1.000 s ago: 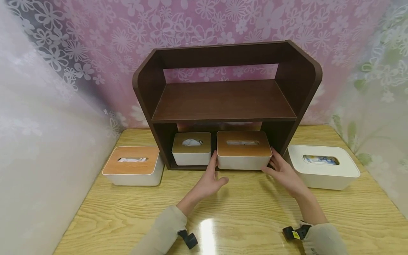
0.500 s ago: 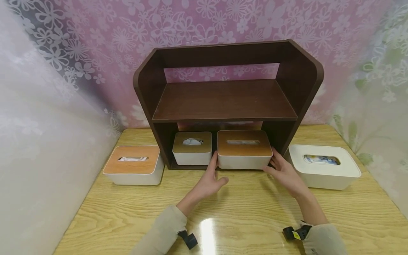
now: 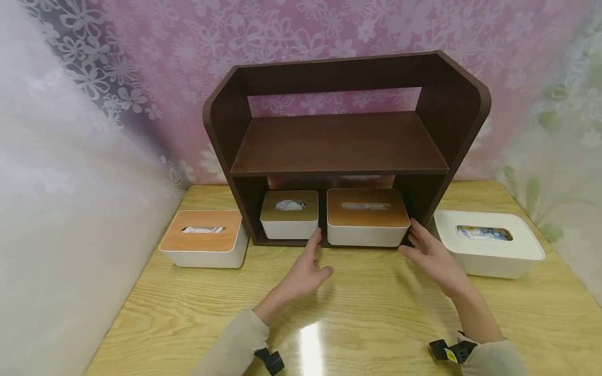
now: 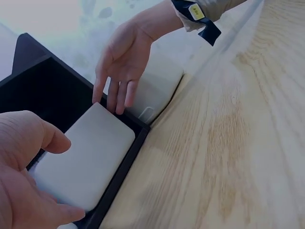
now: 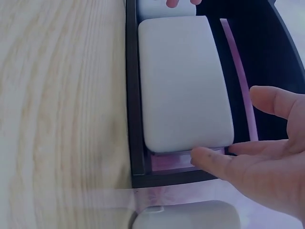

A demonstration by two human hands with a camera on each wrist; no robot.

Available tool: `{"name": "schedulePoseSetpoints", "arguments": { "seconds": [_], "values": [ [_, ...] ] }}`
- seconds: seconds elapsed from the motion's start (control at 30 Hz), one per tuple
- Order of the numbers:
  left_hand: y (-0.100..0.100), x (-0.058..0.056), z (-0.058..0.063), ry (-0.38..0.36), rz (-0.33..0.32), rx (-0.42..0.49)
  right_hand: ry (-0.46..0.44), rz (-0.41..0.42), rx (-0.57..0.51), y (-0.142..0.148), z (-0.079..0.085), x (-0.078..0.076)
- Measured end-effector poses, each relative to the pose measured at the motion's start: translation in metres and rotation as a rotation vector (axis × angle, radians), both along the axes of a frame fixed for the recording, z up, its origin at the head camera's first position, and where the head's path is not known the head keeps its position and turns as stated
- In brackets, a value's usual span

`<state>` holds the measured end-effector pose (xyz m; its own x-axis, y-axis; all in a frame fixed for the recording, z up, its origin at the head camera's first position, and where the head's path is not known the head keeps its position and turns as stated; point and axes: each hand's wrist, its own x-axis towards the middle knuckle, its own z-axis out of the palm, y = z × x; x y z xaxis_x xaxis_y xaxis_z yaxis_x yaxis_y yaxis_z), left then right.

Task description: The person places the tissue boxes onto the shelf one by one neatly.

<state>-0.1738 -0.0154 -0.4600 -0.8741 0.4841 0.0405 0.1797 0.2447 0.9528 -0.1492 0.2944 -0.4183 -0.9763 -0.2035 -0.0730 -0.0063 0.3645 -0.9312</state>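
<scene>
A tissue box with a brown wood-look lid (image 3: 368,208) and white sides stands in the lower shelf bay, on the right. At its left side is my left hand (image 3: 301,271), index finger stretched forward into the gap between two boxes, a little apart from its wall. My right hand (image 3: 435,261) is at the box's right end, fingers extended and fingertips close to the corner. The right wrist view shows the white box wall (image 5: 186,86) with the right hand's fingers (image 5: 214,160) at its end. Neither hand grips anything.
A smaller olive-lidded tissue box (image 3: 290,214) shares the lower bay of the dark brown shelf (image 3: 343,143). Outside it, an orange-lidded tissue box (image 3: 202,237) stands left and an all-white one (image 3: 489,245) right, on the wooden table (image 3: 367,313).
The head view has shifted slightly. My left fingers have drawn a little left, away from the brown-lidded tissue box, and my right thumb has come off its front corner. The box keeps its place.
</scene>
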Motion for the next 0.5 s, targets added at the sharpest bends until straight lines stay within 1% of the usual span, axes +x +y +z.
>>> {"name": "schedulePoseSetpoints", "arguments": {
  "seconds": [0.17,0.27,0.4,0.5],
  "values": [
    [-0.012,0.010,0.009,0.010,0.020,0.018,0.030,-0.012,0.062,-0.007,0.007,0.009],
    [-0.020,0.017,0.015,0.041,0.025,-0.005,0.055,-0.015,0.079,-0.014,0.012,0.015],
    [-0.033,0.027,0.025,0.074,0.036,-0.043,0.123,-0.005,0.101,-0.027,0.018,0.021],
    [-0.042,0.033,0.032,0.088,0.046,-0.045,0.178,-0.014,0.117,-0.037,0.023,0.027]
  ]
}}
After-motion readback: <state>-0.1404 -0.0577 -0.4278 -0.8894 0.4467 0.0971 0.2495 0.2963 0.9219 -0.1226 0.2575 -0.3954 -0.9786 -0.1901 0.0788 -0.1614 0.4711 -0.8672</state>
